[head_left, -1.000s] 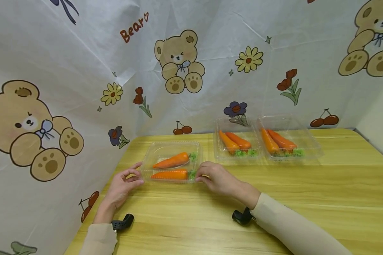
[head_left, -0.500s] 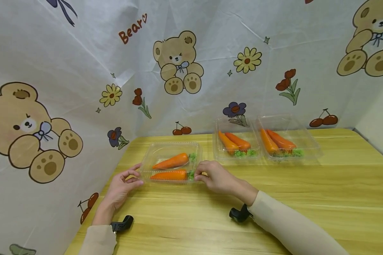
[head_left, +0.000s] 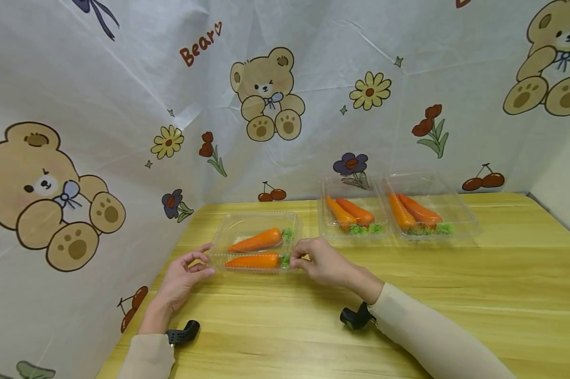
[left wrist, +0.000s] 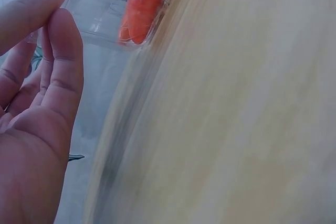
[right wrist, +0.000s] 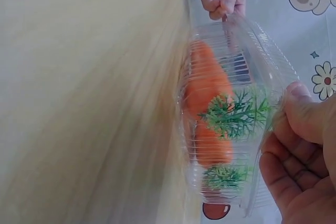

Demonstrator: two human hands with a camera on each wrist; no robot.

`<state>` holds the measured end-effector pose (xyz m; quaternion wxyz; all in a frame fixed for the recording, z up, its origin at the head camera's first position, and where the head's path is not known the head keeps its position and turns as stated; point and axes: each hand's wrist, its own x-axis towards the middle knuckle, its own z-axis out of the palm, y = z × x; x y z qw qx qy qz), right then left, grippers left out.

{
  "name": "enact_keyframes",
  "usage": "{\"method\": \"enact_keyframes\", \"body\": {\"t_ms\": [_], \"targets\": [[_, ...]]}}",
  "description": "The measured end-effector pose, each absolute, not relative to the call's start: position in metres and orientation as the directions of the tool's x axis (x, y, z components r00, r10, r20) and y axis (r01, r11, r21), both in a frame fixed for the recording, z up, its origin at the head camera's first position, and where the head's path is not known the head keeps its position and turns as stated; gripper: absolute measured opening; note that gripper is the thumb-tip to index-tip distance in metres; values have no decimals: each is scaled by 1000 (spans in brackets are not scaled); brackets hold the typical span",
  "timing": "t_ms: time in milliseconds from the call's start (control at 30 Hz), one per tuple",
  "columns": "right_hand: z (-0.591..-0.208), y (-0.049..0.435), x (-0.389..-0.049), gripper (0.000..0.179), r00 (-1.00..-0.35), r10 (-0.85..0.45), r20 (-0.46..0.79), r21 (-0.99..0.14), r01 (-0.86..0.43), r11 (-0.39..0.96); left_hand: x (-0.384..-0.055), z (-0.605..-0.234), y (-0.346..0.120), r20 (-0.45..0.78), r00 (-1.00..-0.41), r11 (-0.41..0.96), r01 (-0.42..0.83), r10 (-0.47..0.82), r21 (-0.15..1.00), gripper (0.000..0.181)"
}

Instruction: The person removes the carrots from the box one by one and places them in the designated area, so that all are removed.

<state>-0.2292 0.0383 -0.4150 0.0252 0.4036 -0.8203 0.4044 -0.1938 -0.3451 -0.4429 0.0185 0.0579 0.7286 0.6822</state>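
A clear plastic clamshell box (head_left: 230,226), its lid down, lies at the table's left side. Inside are two orange carrots with green tops, an upper carrot (head_left: 256,240) and a lower carrot (head_left: 254,261), leaves toward the right. My left hand (head_left: 183,276) pinches the box's left edge between thumb and fingertips, as the left wrist view of the hand (left wrist: 47,82) shows. At the opposite end, my right hand (head_left: 323,262) pinches the rim. In the right wrist view, the thumb of that hand (right wrist: 304,156) lies on the box's (right wrist: 257,40) edge, close beside the leafy tops (right wrist: 239,111).
Farther back, two more clear boxes stand side by side on the wooden table (head_left: 455,295), the middle box (head_left: 330,184) and the right box (head_left: 460,210), each with two carrots. A bear-print sheet (head_left: 195,95) hangs behind and along the left edge.
My right wrist has shifted very slightly left, its fingers staying at the box's edge. The left hand and the boxes keep their places.
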Motion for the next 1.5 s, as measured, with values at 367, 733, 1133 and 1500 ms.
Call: {"method": "enact_keyframes", "body": {"t_ms": [367, 733, 1133, 1500], "targets": [[-404, 41, -229, 8, -699, -653, 290, -676, -633, 378, -194, -445, -346, 50, -995, 96, 58, 81, 994, 31], [-381, 46, -235, 6, -639, -641, 426, -593, -732, 335, -195, -446, -351, 82, -990, 78, 92, 115, 993, 60], [-365, 43, -243, 5, -701, -555, 449, -654, -680, 331, -193, -439, -344, 44, -992, 152, 61, 115, 986, 53], [-355, 33, -254, 15, -811, -388, 437, -776, -559, 293, -196, -444, -347, 45, -995, 133, 57, 91, 989, 53]]}}
